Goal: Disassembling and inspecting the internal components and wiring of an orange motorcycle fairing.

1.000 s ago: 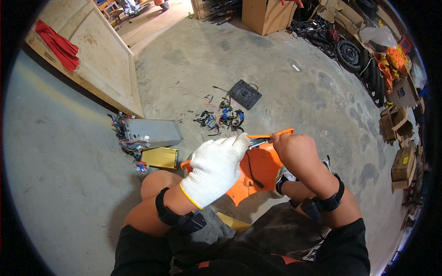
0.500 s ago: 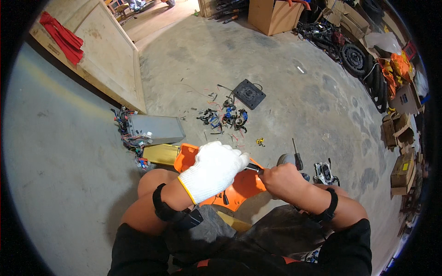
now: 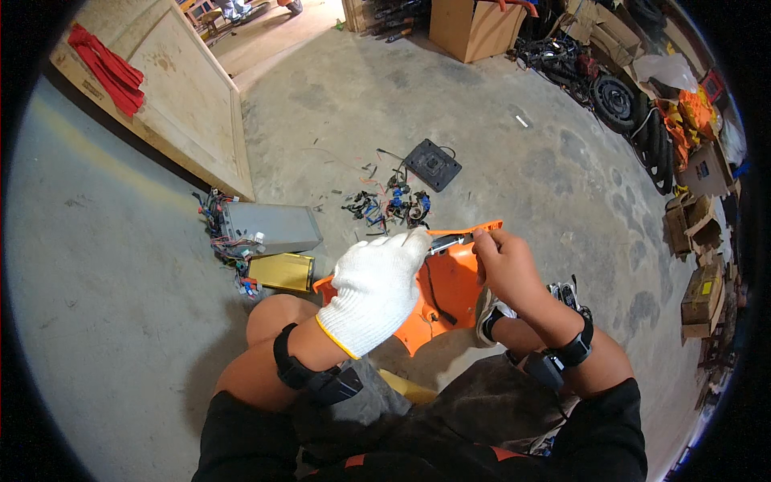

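Because the white-gloved left hand [image 3: 381, 277] lies across the orange panel [image 3: 458, 281], the panel's middle left section is hidden; the panel is positioned directly in front of the person, beneath both hands, and whether it rests on the concrete floor [image 3: 337, 96] cannot be determined. A yellow object [image 3: 408, 387] between the legs is mostly covered, and a metal part [image 3: 566, 297] is partly masked by the right forearm. The hand tool [image 3: 451, 243], silver and dark, spans the gap between the hands along the panel's far edge; its ends are concealed. The right hand [image 3: 507, 263], bare, pinches its dark end; the left hand's fingers are curled, but whether they grip the tool or the panel edge cannot be determined. The large cardboard box [image 3: 474, 32] is cut off at the top, concealing its contents. At the right, an open carton [image 3: 679, 221] stands above a lower carton [image 3: 700, 305]; the contents of both are indistinct. Surrounding items: a pale door [image 3: 181, 88] carrying a red cloth [image 3: 108, 71]; a grey metal case [image 3: 269, 225] with cables [image 3: 215, 229] at its left end; a yellow case [image 3: 281, 271] beside it; a black square plate [image 3: 432, 165]; and, between plate and panel, wire scraps [image 3: 393, 201].
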`<state>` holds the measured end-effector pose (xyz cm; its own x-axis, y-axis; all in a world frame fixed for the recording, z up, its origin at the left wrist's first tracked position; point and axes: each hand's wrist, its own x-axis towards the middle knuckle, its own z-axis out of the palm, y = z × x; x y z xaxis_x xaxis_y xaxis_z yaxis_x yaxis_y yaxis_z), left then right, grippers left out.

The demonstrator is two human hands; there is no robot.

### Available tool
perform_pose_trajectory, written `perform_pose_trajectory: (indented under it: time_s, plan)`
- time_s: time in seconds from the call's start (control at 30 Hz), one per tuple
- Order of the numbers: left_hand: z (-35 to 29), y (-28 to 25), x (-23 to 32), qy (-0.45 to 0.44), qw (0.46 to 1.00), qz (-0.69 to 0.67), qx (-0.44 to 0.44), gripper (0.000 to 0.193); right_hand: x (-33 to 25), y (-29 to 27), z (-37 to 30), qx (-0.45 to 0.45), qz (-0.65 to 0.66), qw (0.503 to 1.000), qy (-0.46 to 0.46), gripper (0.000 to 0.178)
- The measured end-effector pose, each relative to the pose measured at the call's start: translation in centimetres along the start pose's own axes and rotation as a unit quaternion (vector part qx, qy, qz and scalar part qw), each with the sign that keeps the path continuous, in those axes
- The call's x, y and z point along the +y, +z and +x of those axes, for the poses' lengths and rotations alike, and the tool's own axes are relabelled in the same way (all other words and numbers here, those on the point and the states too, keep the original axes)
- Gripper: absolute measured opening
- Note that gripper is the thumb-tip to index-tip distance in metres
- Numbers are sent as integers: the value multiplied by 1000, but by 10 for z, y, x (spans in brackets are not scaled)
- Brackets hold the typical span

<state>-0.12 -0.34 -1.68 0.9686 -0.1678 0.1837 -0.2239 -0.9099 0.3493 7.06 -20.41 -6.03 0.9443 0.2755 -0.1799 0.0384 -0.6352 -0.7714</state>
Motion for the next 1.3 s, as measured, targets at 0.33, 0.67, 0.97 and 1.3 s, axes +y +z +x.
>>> perform_pose_trajectory:
  time_s: [0.33,0.67,0.97,1.3]
  plan:
    - [2,1,3,-13,1000,-6,-25,23,-1,-2,6,20,-20,1000,-7,47]
    - [5,-4,-6,23,998,23,-46,28,16,-6,-6,-3,-359,898,-254,27]
    - [-2,-3,-16,47,994,45,-85,24,8,-2,-30,-32,-416,856,-305,10]
    - [-7,3,-9,-6,996,13,-91,20,7,2,-33,6,-446,843,-301,7]
